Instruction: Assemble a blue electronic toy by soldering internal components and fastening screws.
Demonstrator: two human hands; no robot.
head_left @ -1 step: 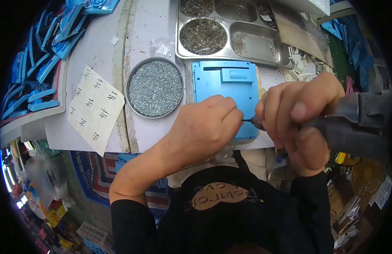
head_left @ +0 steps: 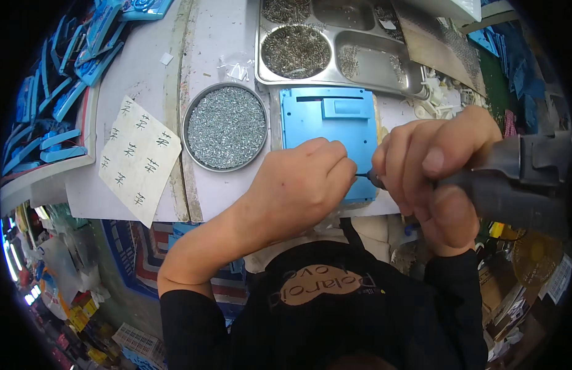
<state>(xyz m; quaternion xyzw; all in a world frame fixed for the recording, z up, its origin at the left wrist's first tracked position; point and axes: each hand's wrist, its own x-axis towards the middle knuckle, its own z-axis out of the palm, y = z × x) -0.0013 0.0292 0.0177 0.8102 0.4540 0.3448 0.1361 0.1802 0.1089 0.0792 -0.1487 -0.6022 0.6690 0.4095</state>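
Observation:
A flat light-blue plastic casing (head_left: 326,131) lies on the white table in front of me, with a raised rectangle and a slot near its far edge. My right hand (head_left: 443,169) is wrapped round a dark electric screwdriver (head_left: 514,182), held almost level and pointing left. Its thin bit reaches the fingertips of my left hand (head_left: 307,184), above the near part of the casing. The left fingers are pinched together, and whatever they hold is hidden. Left of the casing stands a round metal dish (head_left: 193,154) full of small silvery screws (head_left: 227,126).
Behind the casing is a metal compartment tray (head_left: 375,61) with small springs (head_left: 296,52). White plastic parts (head_left: 431,105) lie beyond my right hand. A marked paper sheet (head_left: 138,161) is at left, near a box (head_left: 91,120) of blue casings. A blue basket (head_left: 122,259) stands below the table edge.

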